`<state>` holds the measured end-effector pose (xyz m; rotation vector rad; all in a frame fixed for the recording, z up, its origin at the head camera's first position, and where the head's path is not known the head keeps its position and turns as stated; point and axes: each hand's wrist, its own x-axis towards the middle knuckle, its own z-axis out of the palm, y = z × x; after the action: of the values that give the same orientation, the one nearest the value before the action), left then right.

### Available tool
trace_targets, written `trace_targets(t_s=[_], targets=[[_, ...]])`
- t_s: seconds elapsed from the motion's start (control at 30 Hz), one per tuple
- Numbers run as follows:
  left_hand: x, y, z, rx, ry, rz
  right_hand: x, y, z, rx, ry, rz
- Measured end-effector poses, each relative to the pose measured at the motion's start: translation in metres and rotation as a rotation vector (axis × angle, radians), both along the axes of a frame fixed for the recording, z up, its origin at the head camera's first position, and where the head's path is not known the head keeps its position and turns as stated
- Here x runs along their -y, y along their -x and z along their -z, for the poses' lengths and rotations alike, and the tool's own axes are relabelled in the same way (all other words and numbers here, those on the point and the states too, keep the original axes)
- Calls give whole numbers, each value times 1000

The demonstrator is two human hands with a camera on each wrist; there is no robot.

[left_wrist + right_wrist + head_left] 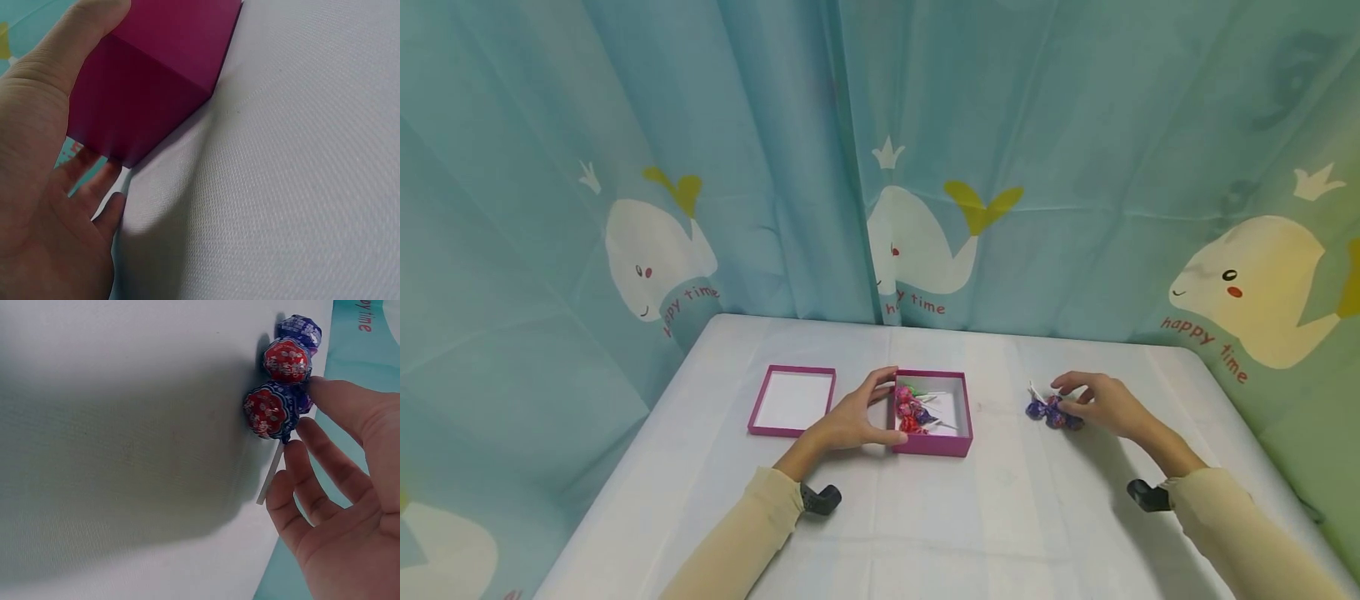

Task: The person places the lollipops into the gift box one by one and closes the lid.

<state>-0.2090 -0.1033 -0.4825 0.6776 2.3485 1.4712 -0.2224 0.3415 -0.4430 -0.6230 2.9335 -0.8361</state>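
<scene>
My left hand grips the left side of a magenta box, thumb at its front edge and fingers along the left side toward the back. In the left wrist view the thumb lies on the box's magenta wall. Inside the box, several wrapped lollipops in red, pink and purple lie with their white sticks pointing right. My right hand is at a small cluster of purple and red lollipops on the table, its thumb touching the wrappers and its fingers loosely bent beside them.
A shallow magenta-rimmed lid with a white inside lies left of the box. White cloth covers the table. Behind it hangs a blue-green curtain with whale prints. A black wrist mount juts out below the left sleeve.
</scene>
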Motion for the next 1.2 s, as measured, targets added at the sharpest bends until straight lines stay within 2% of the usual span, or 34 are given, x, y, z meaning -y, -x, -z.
trace_targets(t_s=[0.23, 0.63, 1.2], targets=[[1, 2, 3, -7, -1, 7, 1, 3, 4, 60, -16, 10], [1, 4, 5, -12, 12, 0, 1, 4, 6, 23, -9, -12], [1, 1, 1, -5, 13, 4, -1, 4, 8, 20, -8, 0]])
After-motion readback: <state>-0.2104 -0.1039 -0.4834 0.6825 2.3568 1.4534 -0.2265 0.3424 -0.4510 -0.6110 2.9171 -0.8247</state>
